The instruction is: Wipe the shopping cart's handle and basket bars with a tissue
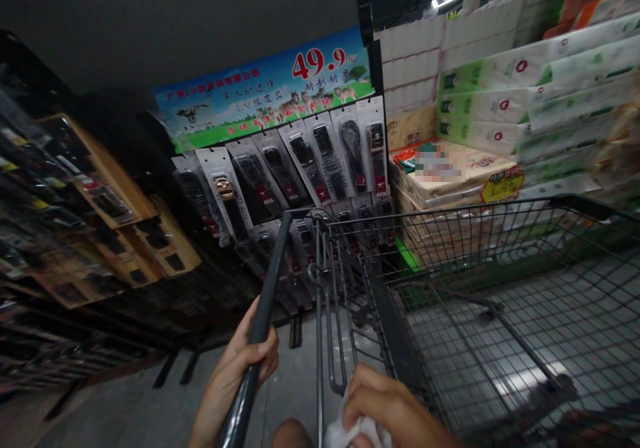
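My left hand (257, 353) is wrapped round the dark grey handle bar (273, 268) of a shopping cart. The cart's black wire basket (465, 248) stretches away to the right, and the floor shows through its mesh. Low in the view, my right hand (383, 405) is closed on a crumpled white cloth or tissue (365, 431); which of the two I cannot tell. This hand is beside the cart's rear wire frame (330, 315). Part of the white thing is hidden under the fingers and cut off by the lower edge.
Packaged belts (305, 158) hang on a rack ahead, under a blue and green sign (265, 88) reading 49.9. Wooden-edged display boxes (95, 175) stand on the left. Stacked tissue packs (480, 128) rise at the right, with a yellow price tag (503, 185). Grey floor (150, 408) lies below.
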### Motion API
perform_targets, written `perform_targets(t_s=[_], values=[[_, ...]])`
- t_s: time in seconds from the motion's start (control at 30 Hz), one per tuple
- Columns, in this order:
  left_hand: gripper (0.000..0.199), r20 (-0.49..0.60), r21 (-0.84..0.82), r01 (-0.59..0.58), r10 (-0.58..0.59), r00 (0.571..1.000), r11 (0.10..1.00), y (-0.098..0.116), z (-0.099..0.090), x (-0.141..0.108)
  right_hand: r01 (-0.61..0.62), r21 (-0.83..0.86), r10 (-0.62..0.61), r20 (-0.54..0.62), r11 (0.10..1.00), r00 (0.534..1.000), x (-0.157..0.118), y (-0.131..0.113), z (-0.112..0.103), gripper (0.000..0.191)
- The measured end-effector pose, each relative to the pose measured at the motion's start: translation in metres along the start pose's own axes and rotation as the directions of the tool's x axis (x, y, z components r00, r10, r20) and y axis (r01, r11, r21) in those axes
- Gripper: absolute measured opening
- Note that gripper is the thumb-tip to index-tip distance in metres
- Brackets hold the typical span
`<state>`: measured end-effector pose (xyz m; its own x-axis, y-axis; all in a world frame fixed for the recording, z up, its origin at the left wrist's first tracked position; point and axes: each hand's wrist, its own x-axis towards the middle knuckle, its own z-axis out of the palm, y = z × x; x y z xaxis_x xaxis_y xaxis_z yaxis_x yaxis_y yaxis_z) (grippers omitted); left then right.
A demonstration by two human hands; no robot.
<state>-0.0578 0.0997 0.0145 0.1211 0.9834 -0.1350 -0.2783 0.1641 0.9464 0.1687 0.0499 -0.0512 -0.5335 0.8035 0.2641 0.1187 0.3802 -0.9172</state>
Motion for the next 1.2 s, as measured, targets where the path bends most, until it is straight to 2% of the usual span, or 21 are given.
perform_targets(t_s=[0.2,0.33,0.43,0.53,0.6,0.7,0.83,0.93,1.07,1.13,1.2], values=[[0.074,0.000,-0.010,0.010,-0.010,1.000,1.000,0.001,0.003,0.000,-0.081,-0.097,0.082,0.007,0.992,0.997,-0.006,0.005,-0.002,0.025],[0.071,-0.005,-0.006,0.018,-0.018,1.000,1.000,0.000,0.001,0.001,-0.166,-0.256,0.174,0.009,0.952,0.985,-0.012,0.014,-0.006,0.030],[0.075,-0.002,0.001,0.013,-0.013,1.000,1.000,-0.001,-0.002,0.002,-0.320,-0.386,0.348,0.004,0.866,0.938,-0.018,0.022,-0.018,0.035],[0.080,-0.002,0.009,0.008,-0.008,1.000,1.000,-0.001,-0.003,0.003,-0.450,-0.416,0.468,-0.066,0.790,0.881,-0.021,0.028,-0.037,0.035],[0.081,-0.003,0.009,0.011,-0.011,1.000,1.000,0.000,-0.003,0.004,-0.468,-0.369,0.449,-0.142,0.803,0.882,-0.019,0.027,-0.048,0.030],[0.087,-0.003,0.003,0.015,-0.015,1.000,1.000,0.000,-0.002,0.004,-0.399,-0.251,0.355,-0.202,0.882,0.913,-0.012,0.019,-0.052,0.024],[0.086,-0.018,0.001,0.031,-0.031,0.999,1.000,0.002,-0.001,0.002,-0.204,-0.108,0.200,-0.053,0.973,0.978,-0.007,0.020,-0.033,0.023],[0.078,-0.026,-0.001,0.037,-0.037,0.999,0.999,0.002,-0.002,0.001,-0.126,-0.076,0.128,0.017,0.989,0.992,-0.010,0.039,-0.020,0.022],[0.071,-0.046,0.005,0.035,-0.035,0.998,0.999,0.000,-0.005,0.003,-0.143,-0.127,0.149,0.035,0.981,0.988,-0.026,0.073,-0.016,0.028],[0.072,-0.048,0.002,0.035,-0.035,0.998,0.999,-0.001,-0.006,0.004,-0.226,-0.188,0.236,0.030,0.956,0.971,-0.035,0.087,-0.017,0.033],[0.071,-0.037,-0.009,0.031,-0.031,0.999,0.999,-0.001,-0.007,0.005,-0.355,-0.268,0.376,0.031,0.896,0.926,-0.039,0.095,-0.020,0.033]])
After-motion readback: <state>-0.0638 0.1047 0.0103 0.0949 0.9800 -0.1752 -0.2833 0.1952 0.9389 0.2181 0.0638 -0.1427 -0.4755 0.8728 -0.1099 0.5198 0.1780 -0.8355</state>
